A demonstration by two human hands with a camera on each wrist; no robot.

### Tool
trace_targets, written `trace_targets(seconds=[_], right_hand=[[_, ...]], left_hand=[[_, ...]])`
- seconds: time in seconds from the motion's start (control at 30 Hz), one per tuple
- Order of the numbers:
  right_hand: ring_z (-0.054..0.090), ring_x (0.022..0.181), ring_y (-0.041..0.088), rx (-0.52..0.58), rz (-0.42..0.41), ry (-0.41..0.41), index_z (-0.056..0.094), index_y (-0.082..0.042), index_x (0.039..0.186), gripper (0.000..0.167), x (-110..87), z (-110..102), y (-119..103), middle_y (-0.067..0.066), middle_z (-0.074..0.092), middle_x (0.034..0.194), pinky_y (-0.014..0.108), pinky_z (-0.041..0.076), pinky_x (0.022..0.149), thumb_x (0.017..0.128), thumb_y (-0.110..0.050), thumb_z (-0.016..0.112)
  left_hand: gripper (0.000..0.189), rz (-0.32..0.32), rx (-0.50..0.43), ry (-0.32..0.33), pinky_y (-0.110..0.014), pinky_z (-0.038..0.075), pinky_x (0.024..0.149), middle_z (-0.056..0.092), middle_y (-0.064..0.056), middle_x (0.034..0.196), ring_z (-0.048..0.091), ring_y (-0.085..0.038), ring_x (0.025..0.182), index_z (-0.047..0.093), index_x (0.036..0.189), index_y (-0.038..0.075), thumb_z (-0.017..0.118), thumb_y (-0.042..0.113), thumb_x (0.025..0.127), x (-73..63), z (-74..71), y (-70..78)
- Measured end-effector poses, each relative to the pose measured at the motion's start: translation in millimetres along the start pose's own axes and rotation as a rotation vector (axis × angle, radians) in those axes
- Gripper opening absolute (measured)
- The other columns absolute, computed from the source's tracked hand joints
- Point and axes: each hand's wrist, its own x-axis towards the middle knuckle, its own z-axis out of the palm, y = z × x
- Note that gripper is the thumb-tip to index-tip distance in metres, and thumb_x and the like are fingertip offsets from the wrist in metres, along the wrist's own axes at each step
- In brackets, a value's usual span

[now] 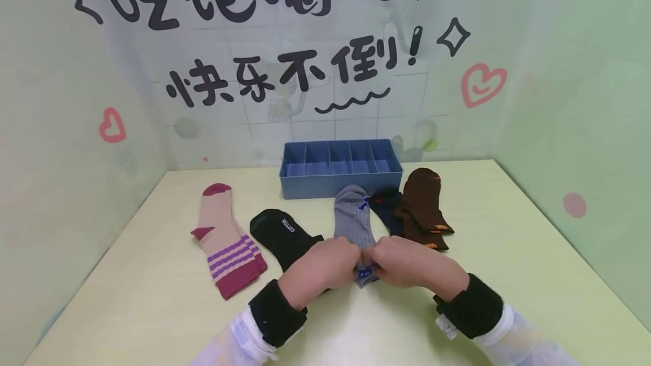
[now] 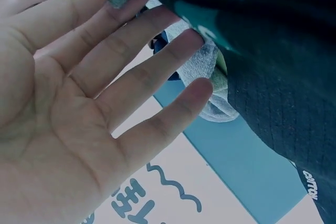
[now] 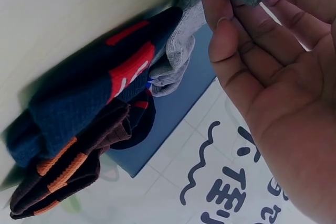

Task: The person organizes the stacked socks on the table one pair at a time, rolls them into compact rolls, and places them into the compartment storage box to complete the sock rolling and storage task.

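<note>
A grey sock (image 1: 351, 222) with blue marks lies flat, its toe toward the back. My left hand (image 1: 325, 264) pinches its cuff between thumb and fingertips, the other fingers rather straight in the left wrist view. Beside it, my right hand (image 1: 409, 261) pinches the same cuff, fingers bent in the right wrist view. Both hands nearly meet and hide part of the cuff. Just left of the left hand lies a black sock pair (image 1: 285, 236) with COTTON lettering. Right of the grey sock are a navy sock (image 3: 94, 98) with red patches and brown socks (image 1: 422, 202) with orange trim.
A blue box (image 1: 341, 185) with several compartments stands at the back of the pale table (image 1: 152, 321), against the wall. Pink socks (image 1: 224, 242) with purple stripes lie on the left. Walls with printed lettering enclose the back and sides.
</note>
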Motion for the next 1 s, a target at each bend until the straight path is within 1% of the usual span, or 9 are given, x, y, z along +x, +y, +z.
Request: trace_targets(seconds=[0.17, 0.27, 0.43, 0.5, 0.57, 0.73, 0.83, 0.93, 1.0], right_hand=[[0.030, 0.058, 0.002, 0.025, -0.073, 0.029, 0.060, -0.013, 0.076, 0.024, -3.8, -2.4, 5.1, -0.013, 0.032, 0.066, 0.020, 0.026, 0.056, 0.091, 0.003, 0.068], [0.035, 0.057, -0.001, 0.040, -0.083, 0.035, 0.071, -0.014, 0.081, 0.018, -4.4, -5.0, 7.6, -0.015, 0.043, 0.064, 0.018, 0.032, 0.056, 0.090, 0.001, 0.071], [0.044, 0.061, -0.002, 0.046, -0.055, 0.053, 0.075, -0.015, 0.083, 0.012, -4.4, -6.6, 12.5, -0.013, 0.057, 0.067, 0.018, 0.041, 0.058, 0.089, -0.006, 0.079], [0.046, 0.064, -0.002, 0.042, -0.070, 0.060, 0.074, -0.014, 0.080, 0.014, -4.7, -6.8, 14.7, -0.010, 0.060, 0.069, 0.018, 0.043, 0.060, 0.088, -0.007, 0.083], [0.046, 0.067, -0.002, 0.034, -0.096, 0.064, 0.074, -0.014, 0.080, 0.015, -4.9, -6.9, 16.2, -0.009, 0.061, 0.071, 0.017, 0.043, 0.062, 0.088, -0.007, 0.084], [0.041, 0.068, -0.001, -0.031, -0.175, 0.096, 0.073, -0.014, 0.082, 0.016, -7.8, -9.1, 13.0, -0.009, 0.054, 0.072, 0.016, 0.039, 0.063, 0.090, -0.002, 0.079], [0.043, 0.070, 0.000, -0.088, -0.188, 0.127, 0.075, -0.016, 0.085, 0.017, -10.9, -12.3, 9.9, -0.010, 0.055, 0.076, 0.017, 0.039, 0.064, 0.089, 0.000, 0.076], [0.048, 0.073, 0.001, -0.128, -0.175, 0.144, 0.078, -0.020, 0.087, 0.020, -13.5, -14.4, 7.9, -0.010, 0.061, 0.083, 0.018, 0.042, 0.064, 0.087, 0.000, 0.077], [0.050, 0.073, 0.002, -0.160, -0.175, 0.154, 0.079, -0.022, 0.087, 0.022, -14.3, -14.2, 6.3, -0.010, 0.063, 0.084, 0.019, 0.044, 0.064, 0.086, 0.000, 0.078]], left_hand=[[0.019, 0.019, -0.018, -0.024, -0.026, 0.037, 0.054, 0.045, 0.003, 0.066, 0.047, -0.013, 0.059, 0.071, 0.084, 0.013, 0.076, 0.024, 0.098, -0.7, -3.7, 3.4], [0.021, 0.040, 0.007, -0.022, -0.026, 0.040, 0.055, 0.053, 0.004, 0.068, 0.049, -0.011, 0.061, 0.073, 0.086, 0.014, 0.081, 0.031, 0.095, -0.1, -3.6, 7.8], [0.027, 0.045, 0.161, 0.024, -0.028, 0.049, 0.060, 0.066, 0.003, 0.081, 0.056, -0.010, 0.070, 0.078, 0.096, 0.018, 0.086, 0.043, 0.089, 3.5, 5.0, 18.2], [0.027, 0.040, 0.229, 0.043, -0.028, 0.050, 0.061, 0.068, 0.004, 0.083, 0.056, -0.011, 0.071, 0.079, 0.099, 0.019, 0.085, 0.045, 0.090, 5.1, 9.3, 22.1], [0.027, 0.032, 0.265, 0.051, -0.028, 0.051, 0.062, 0.067, 0.004, 0.082, 0.055, -0.012, 0.071, 0.080, 0.100, 0.020, 0.083, 0.045, 0.091, 4.9, 10.7, 24.8], [0.033, 0.003, 0.218, 0.072, -0.031, 0.053, 0.061, 0.065, 0.005, 0.078, 0.060, -0.012, 0.069, 0.080, 0.099, 0.021, 0.083, 0.053, 0.089, 0.8, 10.3, 23.8], [0.037, -0.018, 0.202, 0.096, -0.034, 0.056, 0.067, 0.067, 0.003, 0.082, 0.062, -0.015, 0.077, 0.080, 0.102, 0.021, 0.082, 0.055, 0.089, 1.2, 13.7, 22.4], [0.041, -0.042, 0.234, 0.097, -0.038, 0.058, 0.078, 0.068, 0.000, 0.092, 0.061, -0.018, 0.086, 0.079, 0.109, 0.020, 0.082, 0.056, 0.089, 1.7, 16.4, 22.6], [0.044, -0.049, 0.261, 0.096, -0.041, 0.059, 0.081, 0.068, -0.001, 0.097, 0.061, -0.019, 0.090, 0.078, 0.111, 0.019, 0.082, 0.057, 0.089, 1.1, 16.7, 22.2]])
